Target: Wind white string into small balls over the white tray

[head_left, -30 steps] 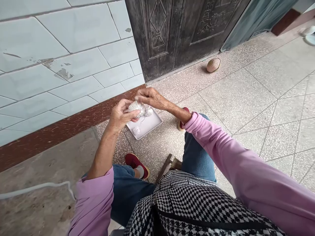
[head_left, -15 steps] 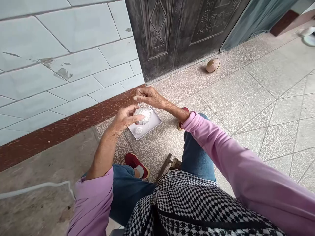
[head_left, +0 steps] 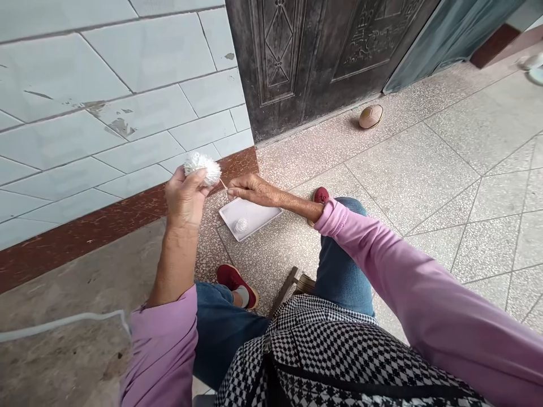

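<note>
My left hand (head_left: pixel 184 198) is raised above the red skirting and grips a white fluffy pom-pom (head_left: pixel 202 168) in its fingers. A thin pale stick (head_left: pixel 223 183) juts from the pom-pom towards my right hand (head_left: pixel 254 189). That hand's fingers are closed together, their tips close to the stick's end. Whether they touch it is too small to tell. Below them lies a white rectangular tray (head_left: pixel 265 212), with a smaller white pom-pom (head_left: pixel 241 225) resting on it.
A dark embossed metal door (head_left: pixel 305 51) and pale tiled wall (head_left: pixel 106 68) rise ahead. A small tan ball (head_left: pixel 371 116) lies by the door. A checkered bag (head_left: pixel 331 356) sits on my jeans-clad lap (head_left: pixel 343 271). A white cable (head_left: pixel 63 328) crosses the floor.
My left hand has lifted the large pom-pom up and left, away from the tray. My right hand has moved slightly lower. Only the smaller pom-pom shows on the tray.
</note>
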Motion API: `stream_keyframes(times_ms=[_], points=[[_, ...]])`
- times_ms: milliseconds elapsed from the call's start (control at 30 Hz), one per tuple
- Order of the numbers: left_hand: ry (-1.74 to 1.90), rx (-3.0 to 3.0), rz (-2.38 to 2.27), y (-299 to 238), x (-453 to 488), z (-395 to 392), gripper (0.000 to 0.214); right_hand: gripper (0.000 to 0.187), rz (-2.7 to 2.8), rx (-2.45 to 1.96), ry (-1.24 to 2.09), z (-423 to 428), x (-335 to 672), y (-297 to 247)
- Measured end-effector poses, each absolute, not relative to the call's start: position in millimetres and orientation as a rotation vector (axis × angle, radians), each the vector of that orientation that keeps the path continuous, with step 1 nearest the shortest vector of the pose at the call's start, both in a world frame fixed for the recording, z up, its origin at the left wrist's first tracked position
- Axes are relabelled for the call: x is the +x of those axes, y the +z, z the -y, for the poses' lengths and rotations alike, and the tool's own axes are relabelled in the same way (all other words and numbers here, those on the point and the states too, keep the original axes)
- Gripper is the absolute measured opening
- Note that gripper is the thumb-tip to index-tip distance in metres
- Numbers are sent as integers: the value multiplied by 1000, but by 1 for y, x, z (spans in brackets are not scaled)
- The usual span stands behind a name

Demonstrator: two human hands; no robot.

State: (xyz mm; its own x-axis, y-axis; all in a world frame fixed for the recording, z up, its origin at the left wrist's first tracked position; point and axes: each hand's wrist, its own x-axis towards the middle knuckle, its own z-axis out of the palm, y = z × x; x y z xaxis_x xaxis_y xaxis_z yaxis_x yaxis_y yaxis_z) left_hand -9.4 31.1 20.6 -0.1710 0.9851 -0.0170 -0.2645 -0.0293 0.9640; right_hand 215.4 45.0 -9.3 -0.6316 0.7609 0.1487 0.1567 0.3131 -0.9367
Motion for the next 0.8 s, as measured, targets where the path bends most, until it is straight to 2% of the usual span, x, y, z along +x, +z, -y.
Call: stream_keyframes(times_ms=[100, 233, 333, 467, 800], points=[[1419, 1015, -1254, 15, -10, -33, 83, 40, 2000, -716, 1347, -37, 216, -5], [1346, 1232, -1411, 12, -7, -32, 79, 43, 1898, -774, 1439, -38, 224, 14], [1198, 1316, -1329, 15, -1, -25, 76, 42, 1782, -902, 1438, -41, 233, 34], [1049, 1298, -1148, 21, 6, -15, 70, 57, 1707, -938, 1404, -46, 244, 48], [871, 1306, -1113, 32, 11, -8, 69, 66, 1705, -886, 1388, -60, 247, 29]])
